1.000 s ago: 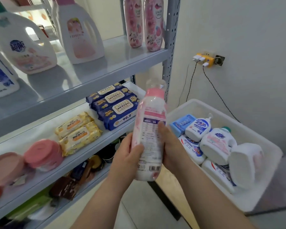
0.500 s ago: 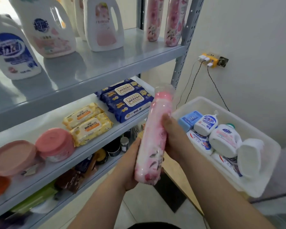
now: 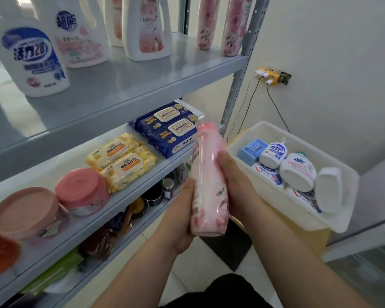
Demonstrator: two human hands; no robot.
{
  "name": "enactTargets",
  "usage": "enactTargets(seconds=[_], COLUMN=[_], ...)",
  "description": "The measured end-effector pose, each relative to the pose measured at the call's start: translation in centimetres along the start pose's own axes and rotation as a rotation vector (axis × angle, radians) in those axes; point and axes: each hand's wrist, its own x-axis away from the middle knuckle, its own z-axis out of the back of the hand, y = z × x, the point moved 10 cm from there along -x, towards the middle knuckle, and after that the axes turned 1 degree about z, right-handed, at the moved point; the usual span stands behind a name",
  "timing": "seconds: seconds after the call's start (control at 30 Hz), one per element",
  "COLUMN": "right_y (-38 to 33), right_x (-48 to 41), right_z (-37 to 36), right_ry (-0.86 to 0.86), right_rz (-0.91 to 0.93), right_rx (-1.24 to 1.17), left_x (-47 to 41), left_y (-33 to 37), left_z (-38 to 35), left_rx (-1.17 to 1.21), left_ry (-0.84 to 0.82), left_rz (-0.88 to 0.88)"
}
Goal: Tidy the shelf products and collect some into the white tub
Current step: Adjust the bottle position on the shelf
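A tall pink floral bottle (image 3: pixel 209 185) stands upright in front of me, between both hands. My left hand (image 3: pixel 182 214) grips its lower left side and base. My right hand (image 3: pixel 233 176) holds its right side with the fingers wrapped behind. The white tub (image 3: pixel 333 216) sits to the right on a yellow stand, with several white detergent bottles (image 3: pixel 298 170) and a blue pack (image 3: pixel 251 151) lying in it. Two matching pink floral bottles (image 3: pixel 218 23) stand on the top shelf (image 3: pixel 142 85) at its right end.
Large white detergent jugs (image 3: pixel 31 58) line the top shelf. The middle shelf carries blue wipe packs (image 3: pixel 167 130), yellow wipe packs (image 3: pixel 122 161) and pink-lidded jars (image 3: pixel 82 192). Dark jars and packets fill the lowest shelf. A yellow plug adapter (image 3: pixel 267 75) with cables hangs on the wall.
The bottle has been turned in my hands from its printed label side to its floral side. My view has shifted left and up along the shelves.
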Motion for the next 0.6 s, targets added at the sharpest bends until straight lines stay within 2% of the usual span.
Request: enactTargets(seconds=[0.07,0.17,0.27,0.33,0.43,0.53,0.6], right_y=[1.1,1.9,2.1,2.7,2.7,2.5,2.5], right_x=[0.5,0.7,1.0,1.6,1.4,1.4,1.5], right_z=[-0.2,0.9,1.8,2.2,2.0,1.2,0.6], right_ry=[0.009,0.131,0.211,0.260,0.275,0.248,0.264], right_rz=[-0.067,-0.162,-0.190,-0.249,-0.186,-0.178,-0.195], right_rx=[-0.060,-0.092,-0.070,-0.155,-0.170,-0.248,-0.256], left_x=[0.5,1.5,1.6,1.4,1.4,2.4,3.1], left_y=[1.4,3.4,4.0,3.8,1.7,-1.9,-2.8], left_z=[0.8,1.2,0.9,1.7,2.7,0.8,-1.0], left_rx=[-0.233,-0.538,-0.560,-0.426,-0.072,0.187,0.334], left_ry=[0.040,0.082,0.055,0.089,0.104,-0.084,-0.260], left_rz=[-0.107,-0.206,-0.183,-0.130,0.018,0.286,0.380])
